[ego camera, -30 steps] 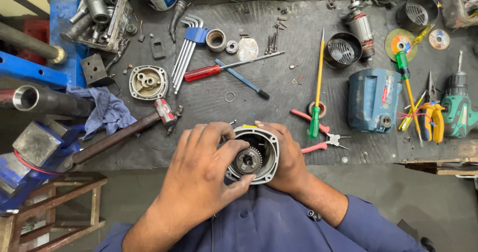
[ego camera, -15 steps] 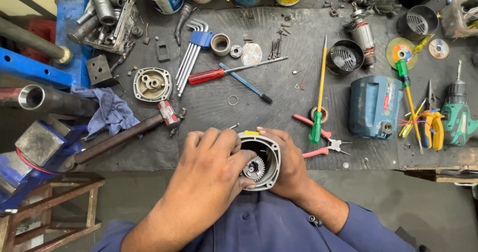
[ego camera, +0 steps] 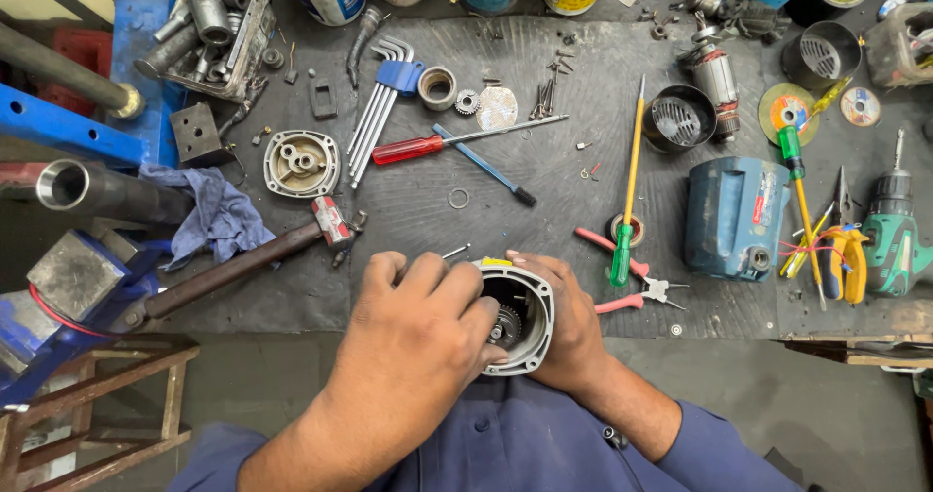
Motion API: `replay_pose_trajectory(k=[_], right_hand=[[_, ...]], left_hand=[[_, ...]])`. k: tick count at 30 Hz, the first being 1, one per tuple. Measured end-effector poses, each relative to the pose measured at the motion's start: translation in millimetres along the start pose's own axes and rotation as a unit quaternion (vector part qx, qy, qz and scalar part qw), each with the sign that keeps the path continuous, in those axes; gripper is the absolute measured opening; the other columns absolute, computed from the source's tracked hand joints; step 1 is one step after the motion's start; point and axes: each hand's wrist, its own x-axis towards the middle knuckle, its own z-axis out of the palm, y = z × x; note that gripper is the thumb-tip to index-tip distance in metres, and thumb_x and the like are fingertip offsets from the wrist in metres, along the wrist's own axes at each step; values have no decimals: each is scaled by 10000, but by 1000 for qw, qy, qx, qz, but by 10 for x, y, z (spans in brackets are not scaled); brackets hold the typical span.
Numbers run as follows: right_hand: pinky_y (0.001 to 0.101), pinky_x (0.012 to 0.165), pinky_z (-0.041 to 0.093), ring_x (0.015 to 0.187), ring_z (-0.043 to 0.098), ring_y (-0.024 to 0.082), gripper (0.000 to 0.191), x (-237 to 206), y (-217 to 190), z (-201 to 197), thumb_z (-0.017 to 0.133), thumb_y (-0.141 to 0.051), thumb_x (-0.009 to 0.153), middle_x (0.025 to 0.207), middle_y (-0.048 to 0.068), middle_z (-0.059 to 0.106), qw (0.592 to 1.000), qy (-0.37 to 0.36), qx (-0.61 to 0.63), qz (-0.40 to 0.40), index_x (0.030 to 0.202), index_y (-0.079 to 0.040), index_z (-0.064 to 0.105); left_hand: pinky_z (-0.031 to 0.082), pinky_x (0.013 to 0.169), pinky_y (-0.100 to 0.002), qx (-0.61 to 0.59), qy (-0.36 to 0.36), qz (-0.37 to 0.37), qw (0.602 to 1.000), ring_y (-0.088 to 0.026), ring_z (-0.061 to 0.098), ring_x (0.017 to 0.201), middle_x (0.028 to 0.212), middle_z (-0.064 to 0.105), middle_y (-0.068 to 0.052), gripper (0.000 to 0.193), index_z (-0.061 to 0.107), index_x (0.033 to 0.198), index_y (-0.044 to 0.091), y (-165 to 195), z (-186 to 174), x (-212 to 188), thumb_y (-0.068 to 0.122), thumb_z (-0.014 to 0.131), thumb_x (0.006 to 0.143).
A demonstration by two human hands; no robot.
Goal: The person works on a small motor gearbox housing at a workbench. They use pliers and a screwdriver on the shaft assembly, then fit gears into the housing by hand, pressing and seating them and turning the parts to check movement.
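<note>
Both hands hold a round grey metal gear housing (ego camera: 528,312) at the near edge of the workbench, close to my body. Inside its dark bore a toothed gear shows. My left hand (ego camera: 418,341) covers the housing's left side, fingers curled over its rim and into the opening. From the right, my right hand (ego camera: 569,322) cups the housing, with fingers wrapped behind it. A small yellow piece peeks out at the top of the housing.
The dark mat (ego camera: 544,113) carries a red-handled screwdriver (ego camera: 428,146), hex keys (ego camera: 381,89), a round grey cover (ego camera: 300,163), a hammer (ego camera: 243,264), pink-handled pliers (ego camera: 622,273), a green-and-yellow screwdriver (ego camera: 627,201), a blue motor housing (ego camera: 734,218) and a green drill (ego camera: 889,235). A blue vise (ego camera: 68,298) is at left.
The housing has tilted and sunk slightly toward my body. My left hand has slid further over its opening, hiding more of the gear. The view shifted a little.
</note>
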Motion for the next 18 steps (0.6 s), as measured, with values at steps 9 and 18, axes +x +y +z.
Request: replay_pose_trajectory(k=[9, 18], right_hand=[[418, 930, 595, 1149, 685, 363, 788, -7, -13, 2, 881, -141, 701, 1333, 196, 620, 1000, 0, 10, 17, 1365, -21, 475], [444, 980, 553, 1196, 627, 373, 876, -8, 13, -28, 933, -178, 609, 1337, 187, 616, 1000, 5, 19, 10, 1348, 4, 500]], left_hand=[[426, 792, -438, 55, -42, 105, 992, -220, 609, 869, 804, 638, -29, 131, 699, 851, 98, -10, -52, 62, 195, 656, 775], [420, 778, -439, 18, -24, 103, 994, -216, 624, 837, 785, 653, -5, 123, 665, 918, 138, -64, -88, 140, 167, 643, 801]])
